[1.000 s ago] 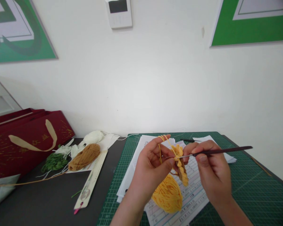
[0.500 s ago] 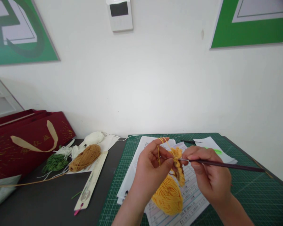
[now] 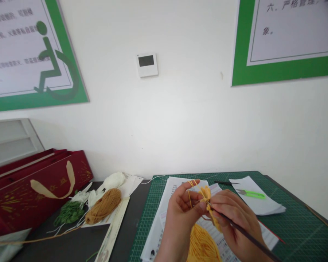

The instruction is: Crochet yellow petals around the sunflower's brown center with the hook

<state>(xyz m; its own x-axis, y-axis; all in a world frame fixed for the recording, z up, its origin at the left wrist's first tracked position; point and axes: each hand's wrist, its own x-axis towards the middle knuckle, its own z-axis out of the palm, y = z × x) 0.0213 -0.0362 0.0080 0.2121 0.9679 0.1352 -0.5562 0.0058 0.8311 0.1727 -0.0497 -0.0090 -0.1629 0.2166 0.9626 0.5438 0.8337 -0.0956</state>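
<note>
Holding a golden-yellow crocheted strip [image 3: 207, 194] above the green cutting mat's [image 3: 297, 222] near edge: left hand [image 3: 182, 214] fingers together, pinching it, yarn looped over the forefinger; right hand [image 3: 235, 222] fingers clamped on a slim dark-handled crochet hook [image 3: 248, 238], tilted downward; yellow yarn ball [image 3: 202, 247] below, on printed papers [image 3: 164, 233].

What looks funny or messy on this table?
A long loose tan thread trails across the dark table towards the tan yarn bundle. It looks odd because it lies stray instead of wound up with the bundle. Nothing looks spilled or broken.
</note>
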